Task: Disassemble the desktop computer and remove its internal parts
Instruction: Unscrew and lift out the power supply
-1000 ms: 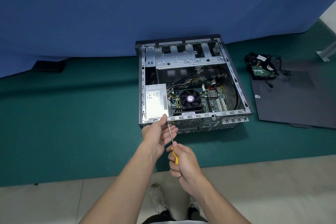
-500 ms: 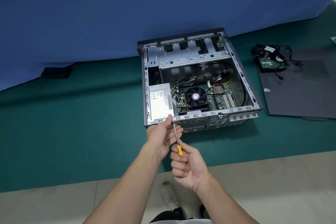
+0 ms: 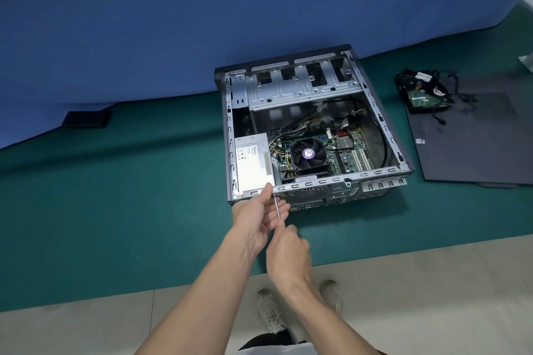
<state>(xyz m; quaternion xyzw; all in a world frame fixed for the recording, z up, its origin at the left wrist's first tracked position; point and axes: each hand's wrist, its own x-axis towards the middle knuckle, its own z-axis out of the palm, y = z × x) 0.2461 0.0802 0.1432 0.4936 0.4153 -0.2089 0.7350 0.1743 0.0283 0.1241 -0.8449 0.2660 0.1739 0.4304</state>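
Now we grip the screwdriver (image 3: 277, 208) in our right hand (image 3: 288, 253), fist closed round its handle, tip at the case (image 3: 314, 135) rear edge. Our left hand (image 3: 259, 210) pinches that rim. The open case lies on the green worktop (image 3: 115, 196).

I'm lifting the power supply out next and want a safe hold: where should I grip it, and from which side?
Probably grip the power supply across its long side walls, coming straight down from above. The computer case lies open-side up, so only its flat top is exposed, and yellow cables crowd its right edge, so keep fingers clear of them.
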